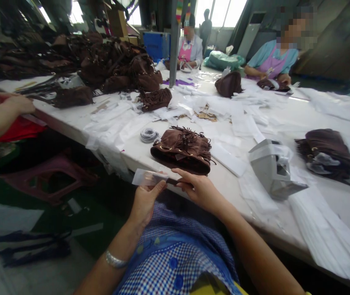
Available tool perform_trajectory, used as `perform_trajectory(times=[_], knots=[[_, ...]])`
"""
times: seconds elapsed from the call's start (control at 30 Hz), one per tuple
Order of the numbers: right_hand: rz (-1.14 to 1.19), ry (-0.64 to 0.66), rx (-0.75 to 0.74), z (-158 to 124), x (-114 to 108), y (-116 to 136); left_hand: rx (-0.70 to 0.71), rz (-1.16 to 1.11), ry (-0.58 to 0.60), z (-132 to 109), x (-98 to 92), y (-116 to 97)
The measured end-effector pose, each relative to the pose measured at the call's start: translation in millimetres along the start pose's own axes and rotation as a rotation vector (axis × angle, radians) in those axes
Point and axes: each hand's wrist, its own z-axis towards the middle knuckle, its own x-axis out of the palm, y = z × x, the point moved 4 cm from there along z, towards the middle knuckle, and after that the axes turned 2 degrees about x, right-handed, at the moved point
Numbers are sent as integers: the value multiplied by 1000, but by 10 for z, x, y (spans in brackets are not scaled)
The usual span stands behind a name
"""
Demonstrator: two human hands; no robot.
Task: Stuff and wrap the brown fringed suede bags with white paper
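My left hand (146, 196) pinches a translucent white strip (141, 178) between thumb and fingers, near the table's front edge. A dark brown strap (173, 181) runs from that strip to my right hand (197, 189), whose fingers are closed on it. Just beyond both hands lies a brown fringed bag (182, 149), its eyelet-lined opening facing me. A coiled grey cord (148, 135) rests to the left of the bag.
A grey tape dispenser (274, 168) stands at the right, beside white paper strips (325, 233) and a wrapped brown bag (328, 151). Brown bags (116, 65) are heaped at the back left. Another person's hands (18, 104) show at far left; two people sit across the table.
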Motion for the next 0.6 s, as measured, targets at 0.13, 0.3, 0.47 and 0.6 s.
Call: perform_trajectory(times=[0.13,0.3,0.47,0.6], knots=[[182,-29,-16,-55,7,77,-17,-99,22,1,38,38],[354,-40,88,-91,61,94,-162,-238,74,-83,127,63],[120,-109,45,-86,119,92,-199,-178,100,-167,219,65],[-179,-71,39,-121,102,-36,-101,-145,-5,-50,100,-18]])
